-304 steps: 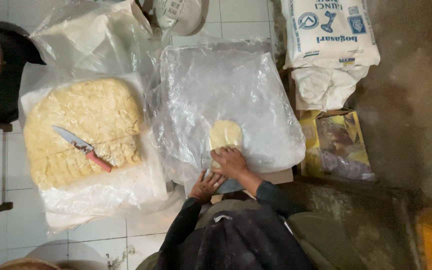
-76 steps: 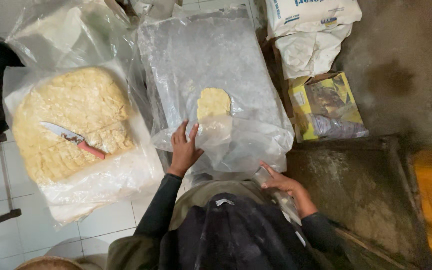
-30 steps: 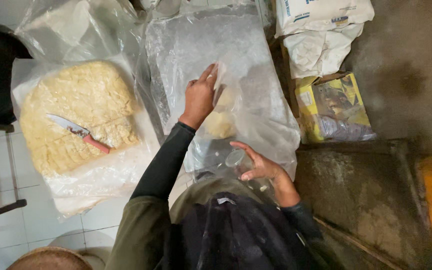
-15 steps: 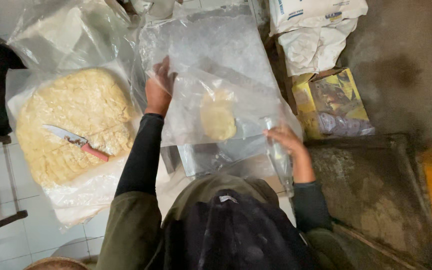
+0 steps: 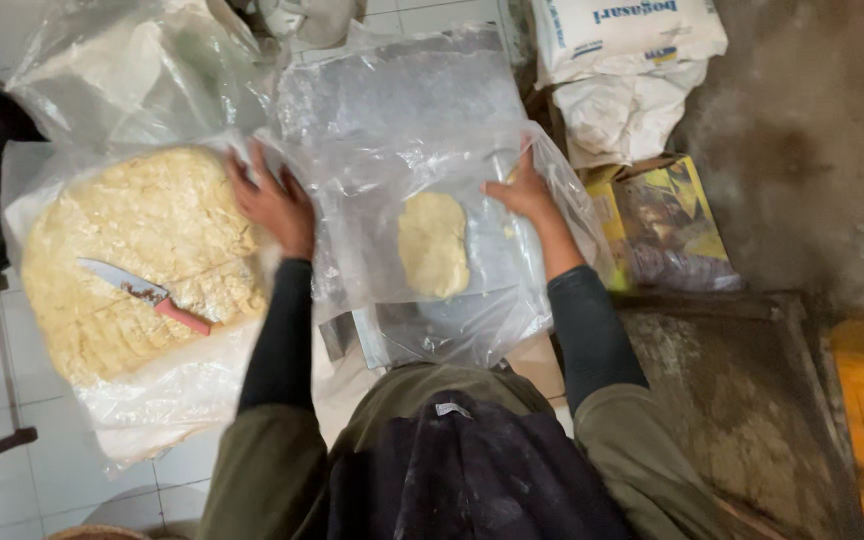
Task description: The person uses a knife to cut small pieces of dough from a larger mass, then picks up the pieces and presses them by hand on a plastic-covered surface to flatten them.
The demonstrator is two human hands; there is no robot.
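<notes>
**Both hands on the plastic, dough piece underneath**

The left hand (image 5: 274,203) sits at the left edge of the clear sheet (image 5: 422,190), fingers spread and pointing away from the body; it is blurred, so I cannot tell whether it pinches the film or only presses on it. The right hand (image 5: 524,190) is at the sheet's right edge, fingers curled onto the plastic, gripping it there. Between the two hands, under the film, lies the small dough piece (image 5: 433,243), pale yellow and oblong, on the metal tray (image 5: 407,90). The film bunches and wrinkles around it, and glare on the plastic hides part of the tray.

Just left of the left hand spreads the big dough slab (image 5: 132,255) on its own plastic, scored in rows, with a knife (image 5: 142,293) lying across it, pink handle toward the person. Beyond the right hand stands a white sack (image 5: 627,30) with a folded sack below it, and a yellow box (image 5: 667,220) beside the tray. A dark, dusty surface (image 5: 732,400) lies at the right.
</notes>
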